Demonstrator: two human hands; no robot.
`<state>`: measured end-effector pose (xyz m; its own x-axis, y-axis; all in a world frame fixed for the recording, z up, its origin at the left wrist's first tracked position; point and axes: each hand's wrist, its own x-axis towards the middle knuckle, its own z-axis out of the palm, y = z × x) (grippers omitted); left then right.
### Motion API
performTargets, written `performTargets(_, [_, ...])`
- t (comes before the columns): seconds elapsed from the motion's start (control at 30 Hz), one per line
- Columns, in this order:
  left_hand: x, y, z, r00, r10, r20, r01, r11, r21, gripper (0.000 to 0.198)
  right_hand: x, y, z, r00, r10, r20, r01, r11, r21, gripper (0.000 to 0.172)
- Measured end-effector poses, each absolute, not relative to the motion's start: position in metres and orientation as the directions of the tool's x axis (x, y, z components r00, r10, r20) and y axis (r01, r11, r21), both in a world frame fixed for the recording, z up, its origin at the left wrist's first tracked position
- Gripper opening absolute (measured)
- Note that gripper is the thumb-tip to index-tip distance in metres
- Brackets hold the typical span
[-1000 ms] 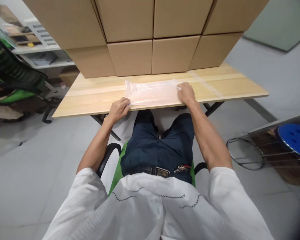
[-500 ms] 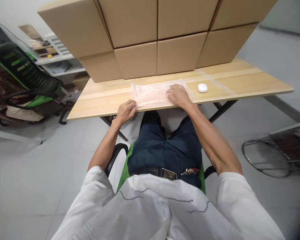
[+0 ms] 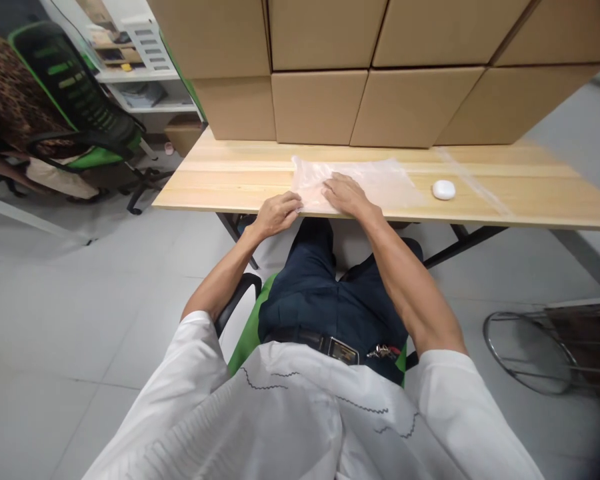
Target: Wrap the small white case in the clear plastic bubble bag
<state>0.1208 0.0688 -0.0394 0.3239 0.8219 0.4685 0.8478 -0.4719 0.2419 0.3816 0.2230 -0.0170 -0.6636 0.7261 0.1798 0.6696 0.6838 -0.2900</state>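
A thin, translucent pinkish plastic sheet or bag (image 3: pixel 387 181) lies flat on the wooden table (image 3: pixel 230 180), close to its front edge. At its near left corner is my left hand (image 3: pixel 279 213), the fingers pinched together on the plastic. My right hand (image 3: pixel 347 195) rests palm down on the left half of the plastic with its fingers stretched out. To the right of the plastic sits a small white rounded case (image 3: pixel 443 190), apart from both hands.
Stacked cardboard boxes (image 3: pixel 320 107) line the back of the table. A strip of clear tape (image 3: pixel 473 180) runs across the tabletop at the right. A person on a green-black chair (image 3: pixel 65 100) is at the left; a metal-framed stool (image 3: pixel 527 350) stands at the lower right.
My right hand has slid left over the plastic, nearer to my left hand. The left hand stays at the corner. The head view has shifted, so the table appears farther right.
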Motion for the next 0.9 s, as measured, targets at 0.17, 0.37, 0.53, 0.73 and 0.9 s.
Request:
performTargets(0.17, [0.122,0.067,-0.038,0.301,0.81,0.504,0.819,-0.49,0.299,0.032,0.384,0.226,-0.016,-0.575,0.788,0.222,0.723,0.616,-0.314,0.051])
performTargets(0.37, [0.123,0.064,-0.034,0.216,0.821,0.529,0.803,-0.457,0.382,0.023,0.399,0.231,0.011,-0.475,0.76,0.443,0.674,0.638,-0.372,0.059])
performTargets(0.53, [0.124,0.061,-0.027,0.188,0.804,0.565,0.748,-0.49,0.448,0.043,0.41,0.232,0.052,-0.36,0.725,0.587,0.691,0.63,-0.354,0.059])
performTargets(0.73, [0.123,0.06,-0.014,0.042,0.794,0.606,0.73,-0.439,0.524,0.061,0.422,0.222,0.096,-0.298,0.534,0.791,0.612,0.743,-0.271,0.048])
performTargets(0.9, [0.138,0.069,0.02,-0.028,0.651,0.758,0.797,-0.443,0.41,0.106,0.43,0.199,0.129,-0.334,0.481,0.81,0.614,0.764,-0.201,0.04])
